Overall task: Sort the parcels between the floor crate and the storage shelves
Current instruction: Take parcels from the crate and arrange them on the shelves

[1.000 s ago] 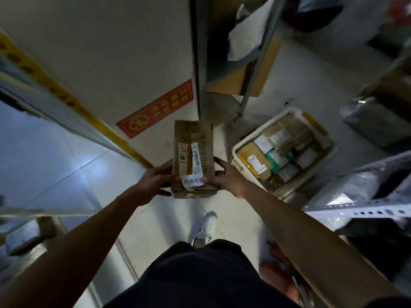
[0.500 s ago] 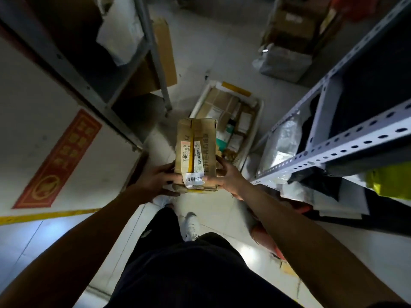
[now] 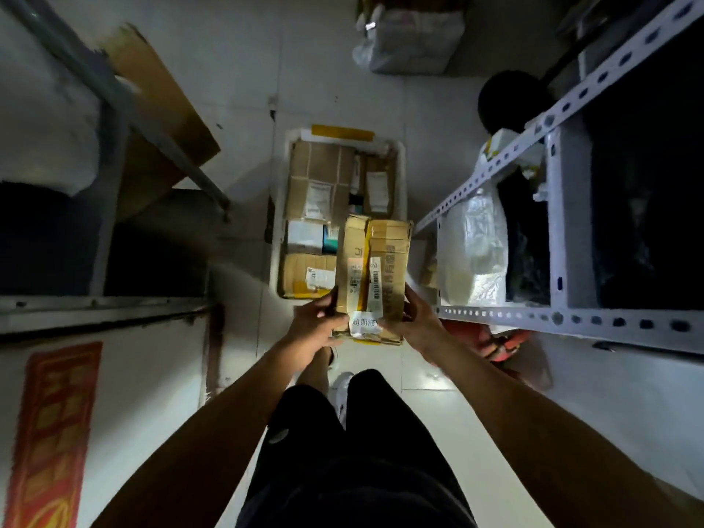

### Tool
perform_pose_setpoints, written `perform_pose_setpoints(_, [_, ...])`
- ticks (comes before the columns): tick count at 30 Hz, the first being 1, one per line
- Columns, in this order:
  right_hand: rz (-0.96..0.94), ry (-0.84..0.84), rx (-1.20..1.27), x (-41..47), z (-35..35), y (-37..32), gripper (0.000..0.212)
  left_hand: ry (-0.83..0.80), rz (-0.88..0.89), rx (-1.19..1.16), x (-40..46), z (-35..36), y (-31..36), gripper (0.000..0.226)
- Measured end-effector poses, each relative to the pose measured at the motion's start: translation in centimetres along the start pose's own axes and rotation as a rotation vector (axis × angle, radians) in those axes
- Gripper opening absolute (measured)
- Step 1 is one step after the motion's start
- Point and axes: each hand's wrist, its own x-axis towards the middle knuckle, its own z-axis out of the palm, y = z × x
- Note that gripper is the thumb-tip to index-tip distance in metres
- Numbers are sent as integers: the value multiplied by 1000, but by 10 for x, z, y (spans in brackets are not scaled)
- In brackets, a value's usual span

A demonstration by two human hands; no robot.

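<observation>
A tall brown cardboard parcel (image 3: 375, 268) with white labels and yellow tape is held upright in front of me. My left hand (image 3: 314, 325) grips its lower left side and my right hand (image 3: 413, 323) grips its lower right side. Just beyond it on the floor sits a white crate (image 3: 400, 158) packed with several cardboard parcels; the held parcel hides the crate's near right corner. White perforated metal storage shelves (image 3: 564, 318) stand to the right, holding plastic-wrapped bags. Grey shelves (image 3: 110, 104) stand to the left.
A flat cardboard sheet (image 3: 164, 120) leans in the left shelf. A white bagged bundle (image 3: 411, 40) lies on the floor beyond the crate. A red sign (image 3: 49, 432) is on the white wall at lower left. An orange item (image 3: 499, 344) lies under the right shelf.
My view has swung right from the wall towards the aisle. The crate now lies straight ahead between the shelves. Both hands still hold the parcel, which has shifted slightly right over the crate's corner.
</observation>
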Motion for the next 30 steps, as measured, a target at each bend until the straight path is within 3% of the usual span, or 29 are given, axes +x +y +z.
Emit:
perform_pose_setpoints(4, [53, 64, 17, 41, -2, 10, 77, -8, -88, 3, 56, -7, 2, 55])
perform_pose_setpoints(8, [12, 97, -155, 85, -1, 33, 60, 34, -143, 44, 109, -13, -16, 58])
perform_pose_setpoints(15, [-18, 152, -285, 189, -12, 71, 64, 75, -116, 115, 218, -9, -48, 56])
perform_pose_setpoints(22, [47, 340, -309, 283, -9, 124, 70, 92, -99, 248, 318, -8, -72, 47])
perform_pose_setpoints(25, [85, 346, -343, 302, -4, 146, 72, 79, -99, 397, 341, -14, -94, 42])
perform_pose_setpoints(30, [131, 383, -424, 311, -1, 174, 74, 104, -72, 511, 351, -11, -116, 54])
